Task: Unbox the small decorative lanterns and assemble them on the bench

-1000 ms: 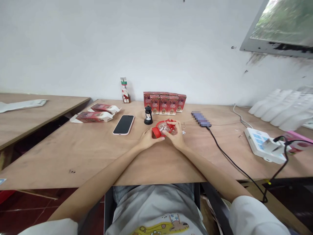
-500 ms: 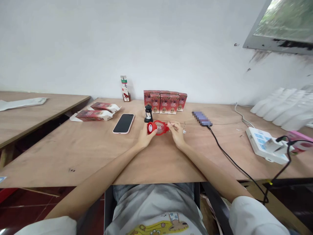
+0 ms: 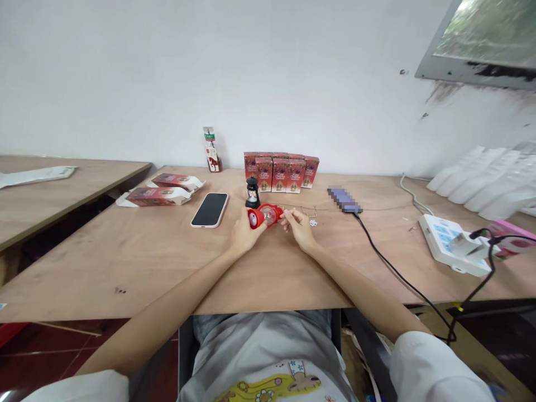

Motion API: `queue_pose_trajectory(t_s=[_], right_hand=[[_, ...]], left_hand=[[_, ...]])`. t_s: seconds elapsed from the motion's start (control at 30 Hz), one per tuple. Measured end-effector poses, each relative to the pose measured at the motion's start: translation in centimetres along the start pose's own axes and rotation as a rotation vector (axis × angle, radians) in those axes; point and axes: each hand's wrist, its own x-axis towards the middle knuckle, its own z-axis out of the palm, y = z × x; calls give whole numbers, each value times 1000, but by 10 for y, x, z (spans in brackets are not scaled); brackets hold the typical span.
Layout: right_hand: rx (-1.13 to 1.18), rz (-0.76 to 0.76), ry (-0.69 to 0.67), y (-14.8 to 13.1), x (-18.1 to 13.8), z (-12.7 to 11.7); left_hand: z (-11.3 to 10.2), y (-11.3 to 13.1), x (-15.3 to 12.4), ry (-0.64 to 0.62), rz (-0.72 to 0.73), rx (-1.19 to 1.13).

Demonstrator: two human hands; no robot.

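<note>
A small red toy lantern with a clear globe lies on its side, its base toward the left. My left hand is closed around the base end. At the lantern's top end, my right hand has its fingertips pinched together; whatever sits between them is too small to make out. A thin wire handle and a small white piece lie on the table just beyond my right hand. Behind the red one, a small black lantern stands upright.
Several red printed boxes stand at the back. Two opened boxes and a phone lie to the left. A second phone with a black cable and a white power strip are on the right. A bottle stands near the wall.
The red lantern's top end has tilted slightly, and my right hand has come a little lower and nearer to me. My left hand keeps its hold on the base.
</note>
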Motion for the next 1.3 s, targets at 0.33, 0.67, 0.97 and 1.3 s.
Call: queue_pose_trajectory(t_s=[0.33,0.67,0.97,1.3], right_hand=[[-5,137,106,7,13,-14],[123,259,-9,11,13,-14],[72,159,88,11,10,-10],[50,76,125,8,10,-11]], left_hand=[[1,-7,4,71,56,-251],[-1,-6,1,-36,66,-63],[-7,3,-5,-65,57,178],[-3,-4,-3,-55,142,124]])
